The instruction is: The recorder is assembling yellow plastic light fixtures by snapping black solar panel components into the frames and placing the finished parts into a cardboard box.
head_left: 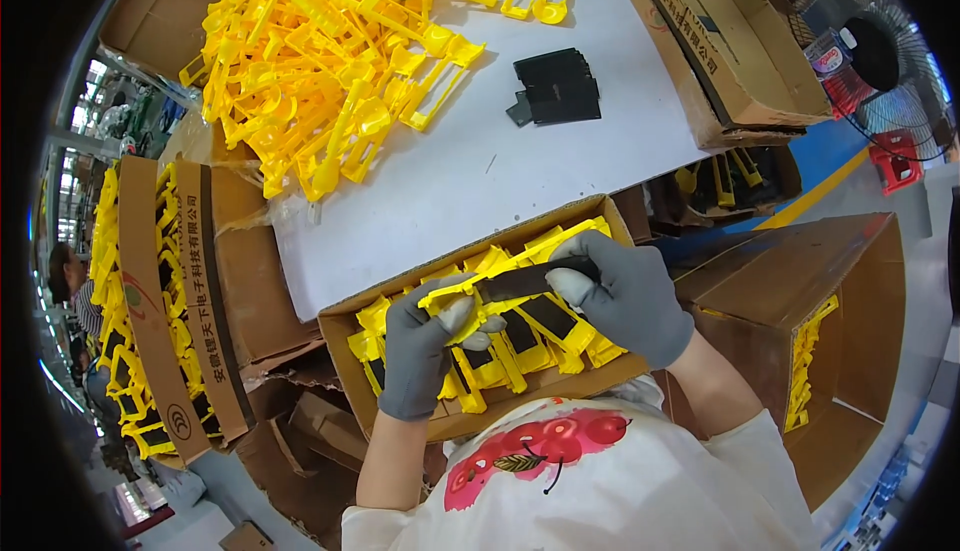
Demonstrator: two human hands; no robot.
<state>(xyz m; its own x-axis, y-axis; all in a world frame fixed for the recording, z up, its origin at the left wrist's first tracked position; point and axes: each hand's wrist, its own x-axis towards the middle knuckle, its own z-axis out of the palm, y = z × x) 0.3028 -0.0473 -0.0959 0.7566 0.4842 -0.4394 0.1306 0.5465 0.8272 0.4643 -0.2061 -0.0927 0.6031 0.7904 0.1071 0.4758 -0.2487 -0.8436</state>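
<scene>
My left hand (418, 351), in a grey glove, is closed around the rounded end of a yellow plastic frame (440, 301). A flat black strip (525, 282) lies along this frame. My right hand (632, 296), also gloved, pinches the strip's other end between thumb and fingers. Both hands are above an open cardboard box (345, 363) holding several yellow frames (512, 359), many with black strips in them. Beyond, on the white table, a large heap of yellow frames (320, 71) lies at the left. A small stack of black strips (562, 89) sits to its right.
The white table (420, 213) ends just beyond the box. An open carton (765, 101) rests on its right side. Filled boxes stand at the left (140, 321) and lower right (790, 266). A fan (885, 61) is at the far right; another person (80, 296) is at the far left.
</scene>
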